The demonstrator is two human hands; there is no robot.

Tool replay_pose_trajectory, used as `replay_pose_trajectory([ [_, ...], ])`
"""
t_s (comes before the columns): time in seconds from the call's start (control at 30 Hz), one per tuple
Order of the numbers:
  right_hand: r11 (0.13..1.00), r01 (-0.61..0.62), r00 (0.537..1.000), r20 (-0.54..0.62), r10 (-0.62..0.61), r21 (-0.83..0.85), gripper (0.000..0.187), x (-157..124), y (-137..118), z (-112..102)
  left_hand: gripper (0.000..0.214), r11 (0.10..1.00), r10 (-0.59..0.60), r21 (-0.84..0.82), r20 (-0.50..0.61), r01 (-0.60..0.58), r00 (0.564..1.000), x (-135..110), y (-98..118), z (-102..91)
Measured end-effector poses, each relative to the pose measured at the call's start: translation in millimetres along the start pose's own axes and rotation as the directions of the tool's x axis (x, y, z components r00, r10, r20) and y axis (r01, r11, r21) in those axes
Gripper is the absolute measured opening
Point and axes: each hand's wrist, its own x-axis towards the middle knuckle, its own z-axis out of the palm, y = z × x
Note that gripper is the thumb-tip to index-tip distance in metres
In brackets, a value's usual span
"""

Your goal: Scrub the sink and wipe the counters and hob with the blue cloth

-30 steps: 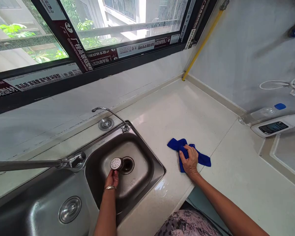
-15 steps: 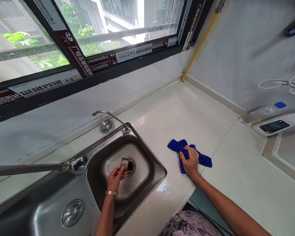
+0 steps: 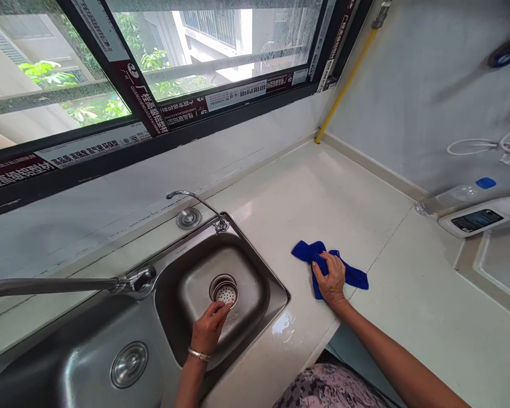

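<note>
My left hand (image 3: 208,330) reaches into the small steel sink basin (image 3: 255,266). Its loosely curled fingertips rest at the edge of the perforated metal strainer (image 3: 224,290), which sits in the drain hole. The hand holds nothing. My right hand (image 3: 332,277) lies on a crumpled blue cloth (image 3: 355,276) on the pale countertop (image 3: 323,192) to the right of the sink, fingers bent over the cloth and pressing it down.
A long tap spout (image 3: 68,285) runs in from the left over a second basin with a drain plug (image 3: 128,364). A thin curved tap (image 3: 195,198) stands behind the sink. A white device (image 3: 476,218) and plastic bottle (image 3: 459,195) lie far right. Water patch (image 3: 283,326).
My left hand has lowered the strainer from above the basin into the drain hole and let go of it. My right hand has stayed on the blue cloth.
</note>
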Motion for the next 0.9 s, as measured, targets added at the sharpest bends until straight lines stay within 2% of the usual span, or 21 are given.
replay_pose_trajectory([
  [0.17,1.000,0.002,1.000,-0.009,-0.002,0.001,0.025,1,-1,-2,0.033,0.998,0.048,0.045,0.051,-0.050,0.998,-2,1,2.0],
  [0.43,1.000,0.004,1.000,-0.008,-0.004,0.006,0.025,1,-1,-2,0.029,0.983,-0.068,-0.165,0.073,0.079,0.995,4,0,7.5],
  [0.6,1.000,0.002,1.000,-0.006,-0.002,0.009,0.024,1,-1,-2,0.026,0.901,-0.224,-0.367,0.065,0.232,0.972,16,-5,9.2],
  [0.7,1.000,-0.008,1.000,-0.007,0.008,0.012,0.023,1,-2,-2,0.018,0.783,-0.395,-0.496,0.069,0.375,0.916,34,-15,12.4],
  [0.8,1.000,-0.010,1.000,-0.007,0.011,0.014,0.023,1,-2,-2,0.015,0.602,-0.585,-0.627,0.075,0.494,0.807,53,-27,16.6],
  [0.9,1.000,-0.001,1.000,0.002,0.001,0.010,0.023,2,-3,-2,0.026,0.411,-0.715,-0.749,0.088,0.520,0.693,64,-40,19.6],
])
